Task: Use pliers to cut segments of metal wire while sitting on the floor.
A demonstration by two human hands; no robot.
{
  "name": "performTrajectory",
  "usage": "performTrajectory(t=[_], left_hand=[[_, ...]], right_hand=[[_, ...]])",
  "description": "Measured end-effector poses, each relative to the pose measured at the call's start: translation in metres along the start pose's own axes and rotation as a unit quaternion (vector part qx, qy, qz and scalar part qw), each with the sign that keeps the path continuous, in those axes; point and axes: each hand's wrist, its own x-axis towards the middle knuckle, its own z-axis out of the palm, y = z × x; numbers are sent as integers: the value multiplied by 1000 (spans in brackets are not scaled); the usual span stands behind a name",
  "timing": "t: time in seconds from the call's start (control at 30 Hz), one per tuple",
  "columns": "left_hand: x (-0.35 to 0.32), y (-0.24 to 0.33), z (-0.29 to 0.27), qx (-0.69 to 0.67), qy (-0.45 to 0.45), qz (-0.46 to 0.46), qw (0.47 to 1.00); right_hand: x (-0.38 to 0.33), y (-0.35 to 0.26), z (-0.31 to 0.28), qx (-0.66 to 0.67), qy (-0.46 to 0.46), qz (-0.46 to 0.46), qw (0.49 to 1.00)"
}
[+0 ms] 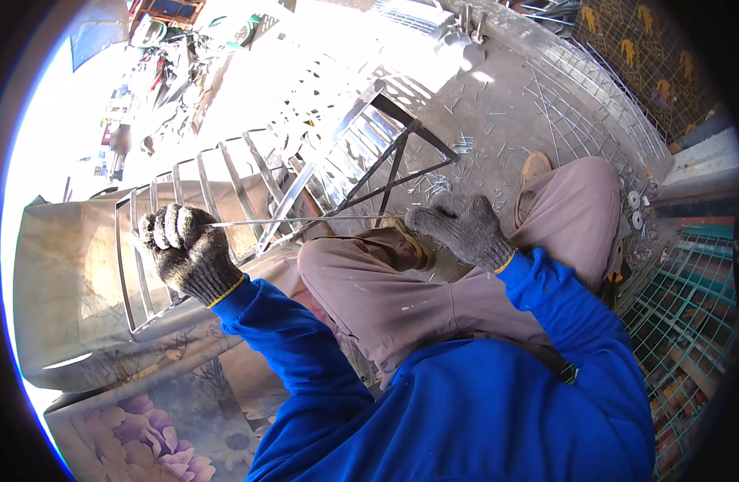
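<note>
Both my hands wear grey knit gloves with yellow cuff edges. A thin metal rod (305, 219) stretches almost level between them, above my bent legs. My left hand (182, 245) is closed in a fist around the rod's left end. At the other end, my right hand (462, 225) pinches the rod between thumb and fingers. Behind and below the rod stands a welded metal frame with slats (217, 181), partly hidden by my left hand. Its dark angled end (398, 157) rests near my feet.
Cut metal bits (442, 183) lie scattered on the concrete floor. A wire mesh panel (574, 128) lies at the far right, and a green wire grid (691, 321) stands beside me. Flower-patterned sheeting (136, 438) covers something at the near left. Bright sunlight washes out the far left.
</note>
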Motion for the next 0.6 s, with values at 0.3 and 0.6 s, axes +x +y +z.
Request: performTrajectory(t=[0.3, 0.6], left_hand=[[-4, 13, -9, 132, 128, 78, 980], [5, 45, -27, 95, 125, 55, 986]], right_hand=[[15, 7, 14, 87, 25, -12, 996], [29, 22, -11, 236, 42, 54, 969]])
